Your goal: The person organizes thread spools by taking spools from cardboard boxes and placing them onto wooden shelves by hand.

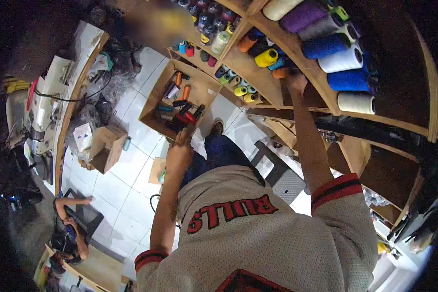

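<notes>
Evidently this was work for two hands set well apart. The left hand (180, 148) lay at the near rim of a cardboard box (208, 92), its fingers close together; whether they clamped the cardboard or only rested against it, I could not tell. The right hand (298, 83) was stretched into a compartment of the wooden shelf (236, 65), beside an orange-brown spool (280, 73). Shadow and the angle hid those fingertips, so I could not tell if they were closed on the spool or just next to it.

Doing this well seemed to call for a narrow pinch around the spool's own body, since a yellow spool (266, 58) and a blue spool (277, 63) sat close by and a broad sweep could have toppled them. A straight draw out of the compartment, clear of the board, looked safer than a sideways drag, which might have snagged loose thread.

The box deserved equal care. Loose spools lay in it at odd angles, an orange spool (186, 91) near the middle and a red spool (182, 119) close to the left hand, so steady, level support at the rim probably mattered more than a hard squeeze, which could have bent the wall.
</notes>
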Action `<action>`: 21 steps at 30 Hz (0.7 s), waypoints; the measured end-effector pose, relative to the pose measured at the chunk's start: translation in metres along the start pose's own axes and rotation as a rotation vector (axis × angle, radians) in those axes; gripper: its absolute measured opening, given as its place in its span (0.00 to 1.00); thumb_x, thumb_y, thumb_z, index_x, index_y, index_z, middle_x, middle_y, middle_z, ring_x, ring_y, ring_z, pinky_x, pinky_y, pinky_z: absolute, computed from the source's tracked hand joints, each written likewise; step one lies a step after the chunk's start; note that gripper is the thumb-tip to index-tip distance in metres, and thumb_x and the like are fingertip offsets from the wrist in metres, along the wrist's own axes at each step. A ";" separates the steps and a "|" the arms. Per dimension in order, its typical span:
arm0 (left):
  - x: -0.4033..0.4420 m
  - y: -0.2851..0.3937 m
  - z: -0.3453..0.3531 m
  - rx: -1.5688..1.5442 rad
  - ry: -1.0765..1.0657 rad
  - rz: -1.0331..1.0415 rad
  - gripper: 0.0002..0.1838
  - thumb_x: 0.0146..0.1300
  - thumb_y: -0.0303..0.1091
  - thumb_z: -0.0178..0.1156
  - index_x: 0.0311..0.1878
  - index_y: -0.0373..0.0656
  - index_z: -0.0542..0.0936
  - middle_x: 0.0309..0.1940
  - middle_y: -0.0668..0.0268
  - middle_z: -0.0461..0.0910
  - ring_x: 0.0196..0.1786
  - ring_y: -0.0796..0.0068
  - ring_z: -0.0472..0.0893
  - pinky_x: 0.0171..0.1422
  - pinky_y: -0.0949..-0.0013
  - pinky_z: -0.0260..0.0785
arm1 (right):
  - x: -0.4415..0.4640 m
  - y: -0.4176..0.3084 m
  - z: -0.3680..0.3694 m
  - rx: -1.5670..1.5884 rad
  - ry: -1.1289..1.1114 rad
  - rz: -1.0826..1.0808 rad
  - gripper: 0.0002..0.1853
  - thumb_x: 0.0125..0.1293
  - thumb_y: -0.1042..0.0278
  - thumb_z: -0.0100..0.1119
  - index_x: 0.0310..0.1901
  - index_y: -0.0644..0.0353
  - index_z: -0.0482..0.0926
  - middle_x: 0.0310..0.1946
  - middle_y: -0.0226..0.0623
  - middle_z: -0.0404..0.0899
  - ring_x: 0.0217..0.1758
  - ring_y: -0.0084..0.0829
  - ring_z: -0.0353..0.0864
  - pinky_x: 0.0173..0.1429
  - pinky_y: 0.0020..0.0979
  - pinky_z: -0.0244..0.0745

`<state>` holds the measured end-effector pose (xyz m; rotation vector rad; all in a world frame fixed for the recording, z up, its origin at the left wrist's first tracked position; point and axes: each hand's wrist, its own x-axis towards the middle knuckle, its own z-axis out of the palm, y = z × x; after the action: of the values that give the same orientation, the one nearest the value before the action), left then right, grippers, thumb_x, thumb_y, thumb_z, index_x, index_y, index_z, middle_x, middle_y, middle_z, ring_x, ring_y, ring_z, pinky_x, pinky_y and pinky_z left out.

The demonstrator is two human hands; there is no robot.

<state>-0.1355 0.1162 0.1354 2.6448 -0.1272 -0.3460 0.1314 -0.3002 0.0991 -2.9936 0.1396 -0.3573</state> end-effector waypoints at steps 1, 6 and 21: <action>-0.002 0.000 -0.001 -0.008 -0.017 -0.021 0.27 0.50 0.26 0.55 0.58 0.37 0.68 0.61 0.55 0.66 0.60 0.58 0.69 0.57 0.57 0.68 | 0.003 0.014 0.017 0.001 -0.002 0.026 0.28 0.52 0.48 0.60 0.48 0.63 0.73 0.42 0.49 0.77 0.47 0.44 0.76 0.53 0.39 0.69; -0.001 -0.010 -0.006 -0.087 -0.088 -0.172 0.24 0.52 0.26 0.53 0.56 0.36 0.68 0.57 0.53 0.70 0.50 0.51 0.76 0.50 0.55 0.71 | 0.013 0.054 0.063 -0.079 0.121 0.014 0.20 0.52 0.52 0.61 0.40 0.58 0.80 0.34 0.48 0.81 0.38 0.47 0.82 0.44 0.43 0.76; 0.068 -0.202 0.105 -0.284 -0.312 -0.315 0.13 0.54 0.35 0.57 0.42 0.42 0.77 0.32 0.46 0.79 0.38 0.47 0.79 0.43 0.50 0.73 | -0.192 -0.199 0.121 0.567 -0.459 -0.032 0.11 0.56 0.67 0.63 0.38 0.62 0.78 0.34 0.40 0.80 0.36 0.38 0.81 0.40 0.35 0.75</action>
<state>-0.0918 0.2390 -0.0632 2.3100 0.2272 -0.8172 -0.0097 -0.0700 -0.0353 -2.4327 -0.0488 0.2554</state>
